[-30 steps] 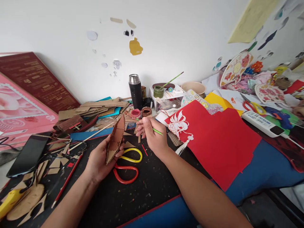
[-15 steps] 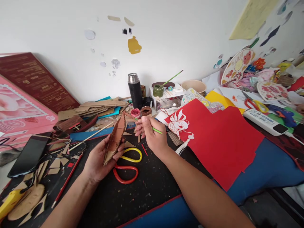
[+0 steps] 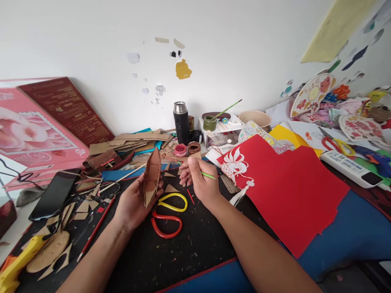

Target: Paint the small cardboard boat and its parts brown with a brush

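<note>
My left hand (image 3: 134, 199) is closed around a small cardboard boat (image 3: 152, 175), its hollow side facing me. Reddish-brown colour covers most of the inside, while the near tip shows bare tan cardboard. In my right hand (image 3: 203, 181) is a thin paintbrush (image 3: 208, 175) with a green handle, pinched between thumb and fingers. Its brown tip points left toward the boat, a short gap away from it. Behind the hands stand an open jar of brown paint (image 3: 194, 148) and a jar of pink-red paint (image 3: 181, 150). Scissors (image 3: 173, 202) with yellow and red handles lie between my forearms.
A black thermos (image 3: 181, 124) stands behind the paint jars. Cardboard scraps (image 3: 134, 141), a phone (image 3: 55, 193), a red pencil (image 3: 96, 228) and a yellow glue gun (image 3: 23, 260) lie left. Red paper sheet (image 3: 290, 195) covers the right, near a power strip (image 3: 351, 167).
The camera view has shifted, so the scene sits lower and further right. The boat is turned slightly more upright in my left hand. My right hand still grips the paintbrush.
</note>
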Tool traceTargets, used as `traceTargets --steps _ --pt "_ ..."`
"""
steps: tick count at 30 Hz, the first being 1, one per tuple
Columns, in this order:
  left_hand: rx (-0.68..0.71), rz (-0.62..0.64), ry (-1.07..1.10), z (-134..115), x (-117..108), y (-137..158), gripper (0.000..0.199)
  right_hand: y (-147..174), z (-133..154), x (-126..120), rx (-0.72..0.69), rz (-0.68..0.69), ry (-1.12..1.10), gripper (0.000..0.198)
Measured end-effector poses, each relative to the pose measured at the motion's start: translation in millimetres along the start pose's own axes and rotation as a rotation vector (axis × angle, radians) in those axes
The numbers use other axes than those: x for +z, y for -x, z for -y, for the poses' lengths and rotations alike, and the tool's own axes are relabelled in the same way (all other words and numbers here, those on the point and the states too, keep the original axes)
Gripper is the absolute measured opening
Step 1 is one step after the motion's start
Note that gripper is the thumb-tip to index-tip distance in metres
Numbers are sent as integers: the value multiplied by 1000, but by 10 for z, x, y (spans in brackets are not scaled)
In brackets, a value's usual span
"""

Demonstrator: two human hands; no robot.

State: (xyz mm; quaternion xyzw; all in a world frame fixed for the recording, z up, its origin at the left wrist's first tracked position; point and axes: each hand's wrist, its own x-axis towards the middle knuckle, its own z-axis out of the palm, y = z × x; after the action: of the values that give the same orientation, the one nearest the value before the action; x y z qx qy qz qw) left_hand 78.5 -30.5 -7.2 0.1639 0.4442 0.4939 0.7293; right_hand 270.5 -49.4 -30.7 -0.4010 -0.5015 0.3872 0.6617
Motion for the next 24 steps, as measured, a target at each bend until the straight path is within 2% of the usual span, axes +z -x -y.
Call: traceTargets --steps 2,10,14,20,24 --pt "30 2 20 -2 -29 -9 39 10 2 6 -8 8 10 60" --pt "65 141 43 79 -167 -108 36 110 22 79 -4 129 44 59" --pt "127 218 15 115 -185 -125 32 127 6 96 15 190 60 58" --pt "286 196 16 78 -177 -141 33 171 -19 100 72 284 52 60" --pt "318 183 18 50 -214 -168 30 190 -36 119 78 319 68 58"
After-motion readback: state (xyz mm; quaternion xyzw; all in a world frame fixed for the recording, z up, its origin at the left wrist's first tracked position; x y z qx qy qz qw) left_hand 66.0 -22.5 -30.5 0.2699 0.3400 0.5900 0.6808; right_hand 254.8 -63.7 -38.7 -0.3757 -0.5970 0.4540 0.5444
